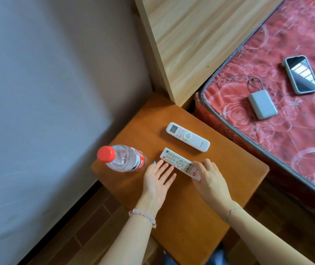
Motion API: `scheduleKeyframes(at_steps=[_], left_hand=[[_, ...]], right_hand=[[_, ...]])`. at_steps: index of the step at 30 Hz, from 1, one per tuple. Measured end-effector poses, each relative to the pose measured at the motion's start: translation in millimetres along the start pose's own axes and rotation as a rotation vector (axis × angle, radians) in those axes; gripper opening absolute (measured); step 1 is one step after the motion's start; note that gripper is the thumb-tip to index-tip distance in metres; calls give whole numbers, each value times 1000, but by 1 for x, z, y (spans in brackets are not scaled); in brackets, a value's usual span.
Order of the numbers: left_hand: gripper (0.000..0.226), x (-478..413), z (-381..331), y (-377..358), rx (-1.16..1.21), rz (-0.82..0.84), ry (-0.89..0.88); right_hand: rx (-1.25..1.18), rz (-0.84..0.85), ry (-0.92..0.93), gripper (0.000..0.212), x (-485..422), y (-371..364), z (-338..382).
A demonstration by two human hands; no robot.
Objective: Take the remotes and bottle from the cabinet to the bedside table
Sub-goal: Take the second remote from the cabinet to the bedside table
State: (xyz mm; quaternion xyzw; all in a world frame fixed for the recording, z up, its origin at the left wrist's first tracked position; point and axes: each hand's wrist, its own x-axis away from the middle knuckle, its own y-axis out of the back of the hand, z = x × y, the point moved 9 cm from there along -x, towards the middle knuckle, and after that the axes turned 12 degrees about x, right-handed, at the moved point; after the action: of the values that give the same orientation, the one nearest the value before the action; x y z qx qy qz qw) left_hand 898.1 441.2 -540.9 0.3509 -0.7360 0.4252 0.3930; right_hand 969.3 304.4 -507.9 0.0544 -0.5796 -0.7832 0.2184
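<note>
— Since both hands are over the bedside table [191,217], what is each one doing?

— The right hand [211,179] has its fingers curled over the near end of the keypad remote [177,162] and grips it there. The remote lies flat on the tabletop, with its far end pointing away and to the left of that hand.

— And the left hand [157,178]?

— It is flat and holds nothing. Its fingers are straight and slightly spread, with the tips at the remote's long edge. I cannot tell whether they touch it.

— Where are the other things?

— The water bottle [123,158], which has a red cap and a red label, stands upright just to the left of the left hand, close to the thumb but apart from it. The air-conditioner remote [188,137], white with a small screen, lies beyond both hands. It is roughly parallel to the keypad remote, with a strip of bare wood between the two.

— Is anything on the wrists?

— There is a pink bead bracelet [143,215] on the left wrist and a thin chain bracelet [233,210] on the right.

— What lies farther out?

— To the right of the right hand is a mattress [296,140] with a red rose pattern. A grey power bank [262,106] with a loop strap lies on it. A phone [301,74] lies screen up beyond the power bank. A pale wooden panel [191,44] rises beyond the table, and a grey wall [47,92] fills the far left.
</note>
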Motion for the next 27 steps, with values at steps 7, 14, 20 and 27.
scheduleKeyframes(at_steps=[7, 14, 20, 27], left_hand=[[42, -2, -1, -1, -4, 11, 4], [40, 20, -3, 5, -35, -15, -22], [25, 78, -29, -23, -811, -40, -313], [49, 213, -61, -102, -1718, -4, -978]], right_hand=[[42, -10, -5, 43, -8, -7, -7], [138, 107, -5, 69, -3, -9, -7], [159, -13, -3, 61, 8, 71, 6], [207, -240, 28, 59, 51, 201, 33]])
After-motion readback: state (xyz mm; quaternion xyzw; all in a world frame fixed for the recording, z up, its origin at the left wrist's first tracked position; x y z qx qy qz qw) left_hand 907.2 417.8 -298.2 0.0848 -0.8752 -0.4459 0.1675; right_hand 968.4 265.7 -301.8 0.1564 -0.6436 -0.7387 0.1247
